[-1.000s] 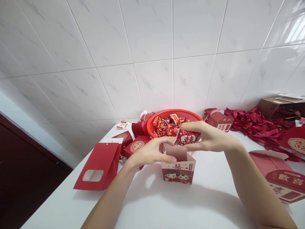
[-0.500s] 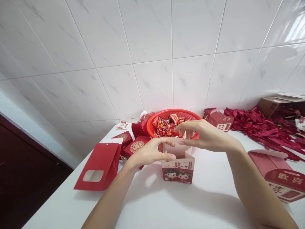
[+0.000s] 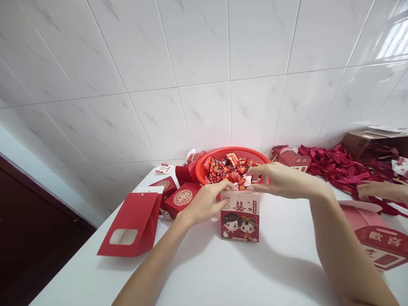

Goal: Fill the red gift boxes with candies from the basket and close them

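Observation:
A small gift box (image 3: 239, 225) with two cartoon figures on its front stands upright on the white table. My left hand (image 3: 210, 202) pinches the upper left edge of this box between thumb and fingers. Over its upper right corner is my right hand (image 3: 280, 180), thumb and fingers apart with nothing between them; whether the thumb touches the rim I cannot tell. Just behind both hands sits a red plastic basket (image 3: 200, 165) of wrapped candies (image 3: 228, 168), partly hidden by my right hand.
Left are a red paper bag (image 3: 127, 225) with a window and dark red boxes (image 3: 183, 197). A red handled box (image 3: 379, 233) stands at right, before a heap of crimson ribbons (image 3: 334, 163) and a cardboard box (image 3: 357, 144). Another person's hand (image 3: 379, 191) reaches in there.
The gift box's top has come together, and its opening no longer shows. My left hand has closed on its edge. Another person's hand has appeared at the right.

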The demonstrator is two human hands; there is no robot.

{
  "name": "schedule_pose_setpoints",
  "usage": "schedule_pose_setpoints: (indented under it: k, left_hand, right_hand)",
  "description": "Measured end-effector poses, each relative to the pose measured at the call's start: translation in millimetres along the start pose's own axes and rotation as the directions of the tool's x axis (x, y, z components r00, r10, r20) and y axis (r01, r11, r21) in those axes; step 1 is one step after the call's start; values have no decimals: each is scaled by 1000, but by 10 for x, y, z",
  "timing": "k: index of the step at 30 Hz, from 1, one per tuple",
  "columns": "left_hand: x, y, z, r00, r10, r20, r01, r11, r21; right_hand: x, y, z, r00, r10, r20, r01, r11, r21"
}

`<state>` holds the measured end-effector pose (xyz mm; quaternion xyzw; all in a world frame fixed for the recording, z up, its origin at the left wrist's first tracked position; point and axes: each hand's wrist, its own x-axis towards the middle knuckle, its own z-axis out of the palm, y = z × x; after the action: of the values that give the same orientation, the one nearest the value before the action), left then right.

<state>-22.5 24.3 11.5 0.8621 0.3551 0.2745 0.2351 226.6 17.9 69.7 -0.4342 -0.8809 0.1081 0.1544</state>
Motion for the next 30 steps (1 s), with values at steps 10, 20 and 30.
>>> schedule_pose_setpoints:
  k: [10, 20, 30]
  left_hand:
    - [8, -46, 61, 1000, -1, 30, 3, 999, -47]
    - [-39, 49, -125, 997, 42, 63, -43, 999, 16]
    - [-418, -1, -1055, 840, -199, -504, 300, 945, 127]
  right_hand:
    - [129, -34, 112, 944, 75, 322, -70, 997, -26]
    - [179, 121, 72, 971, 55, 233, -41, 997, -66]
    - [-468, 671, -375, 621, 763, -177, -774, 633, 18]
